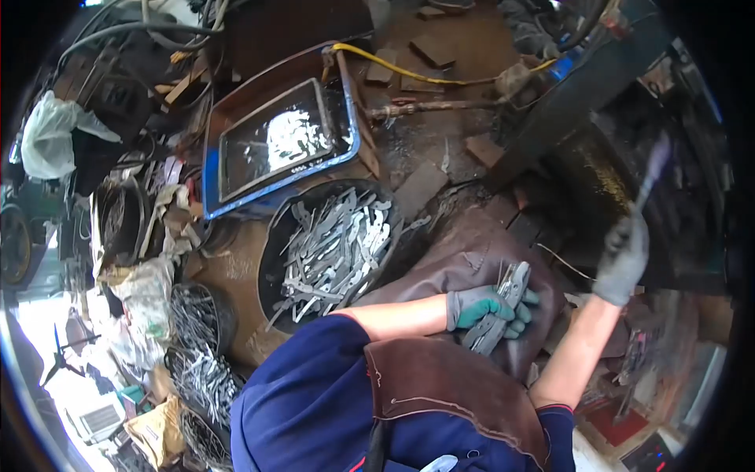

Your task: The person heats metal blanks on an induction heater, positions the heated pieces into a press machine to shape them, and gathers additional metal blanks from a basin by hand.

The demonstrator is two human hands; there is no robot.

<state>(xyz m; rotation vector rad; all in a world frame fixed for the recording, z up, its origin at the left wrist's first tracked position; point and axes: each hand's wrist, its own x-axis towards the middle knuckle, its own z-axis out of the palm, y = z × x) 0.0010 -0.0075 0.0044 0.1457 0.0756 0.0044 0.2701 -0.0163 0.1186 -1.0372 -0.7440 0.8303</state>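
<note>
My left hand (pixel 489 308), in a grey and green glove, is closed round several flat grey metal pieces (pixel 513 285) above the brown leather apron on my lap. Out to the right, my right hand (pixel 625 256), in a grey glove, grips a thin metal piece (pixel 646 189) that points up and away; its far end is blurred and looks purplish. A black tub (pixel 270 271) heaped with similar metal pieces (pixel 338 244) stands to the left of my left hand.
A blue-rimmed basin (pixel 275 189) of liquid stands beyond the tub. A yellow hose (pixel 425 76) runs from its corner. Dark machinery (pixel 605 110) rises at the right. More containers of metal pieces (pixel 200 377) and plastic bags (pixel 145 295) line the left.
</note>
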